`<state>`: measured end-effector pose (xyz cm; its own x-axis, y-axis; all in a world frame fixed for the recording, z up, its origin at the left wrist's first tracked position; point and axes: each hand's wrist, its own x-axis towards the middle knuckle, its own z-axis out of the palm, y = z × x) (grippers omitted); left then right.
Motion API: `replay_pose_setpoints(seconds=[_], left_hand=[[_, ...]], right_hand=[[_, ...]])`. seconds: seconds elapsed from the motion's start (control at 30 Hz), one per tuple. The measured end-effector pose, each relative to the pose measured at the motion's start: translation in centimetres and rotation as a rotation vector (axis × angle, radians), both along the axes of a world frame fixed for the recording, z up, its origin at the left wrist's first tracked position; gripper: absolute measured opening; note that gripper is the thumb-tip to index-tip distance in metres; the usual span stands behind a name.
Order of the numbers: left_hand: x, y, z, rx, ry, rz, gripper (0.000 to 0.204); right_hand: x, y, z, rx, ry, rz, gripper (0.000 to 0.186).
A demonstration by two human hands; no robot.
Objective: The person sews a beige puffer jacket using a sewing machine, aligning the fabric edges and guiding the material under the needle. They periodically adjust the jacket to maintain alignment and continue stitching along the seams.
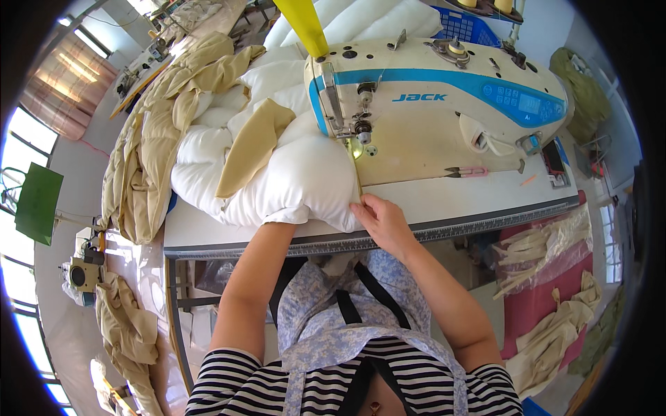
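The right hand (380, 220) pinches the white padded fabric (291, 177) near the surface's (479, 201) front edge, below the sewing machine (444, 97). The left hand is hidden under the padding, its grip unseen. Bare surface lies rightward.

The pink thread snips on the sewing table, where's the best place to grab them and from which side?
Probably by the pink handle, coming from the right. The thread snips lie flat on the table with their dark blades pointing left toward the needle, so the handle end is the blunt part. The right hand is nearest, resting on the white padded piece.
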<state>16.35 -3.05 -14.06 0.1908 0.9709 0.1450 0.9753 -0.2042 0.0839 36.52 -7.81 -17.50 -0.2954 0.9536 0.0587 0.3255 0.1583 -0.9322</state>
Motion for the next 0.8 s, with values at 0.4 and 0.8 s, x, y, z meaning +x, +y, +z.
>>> replay_pose_setpoints(seconds=[0.4, 0.8], left_hand=[[0.22, -0.27, -0.23, 0.037, 0.000, 0.009, 0.049], [-0.49, 0.29, -0.33, 0.060, 0.014, -0.001, 0.048]], right_hand=[[-0.02, -0.09, -0.22, 0.002, -0.043, -0.003, 0.032], [-0.21, -0.33, -0.28, 0.026, 0.023, -0.030, 0.033]])
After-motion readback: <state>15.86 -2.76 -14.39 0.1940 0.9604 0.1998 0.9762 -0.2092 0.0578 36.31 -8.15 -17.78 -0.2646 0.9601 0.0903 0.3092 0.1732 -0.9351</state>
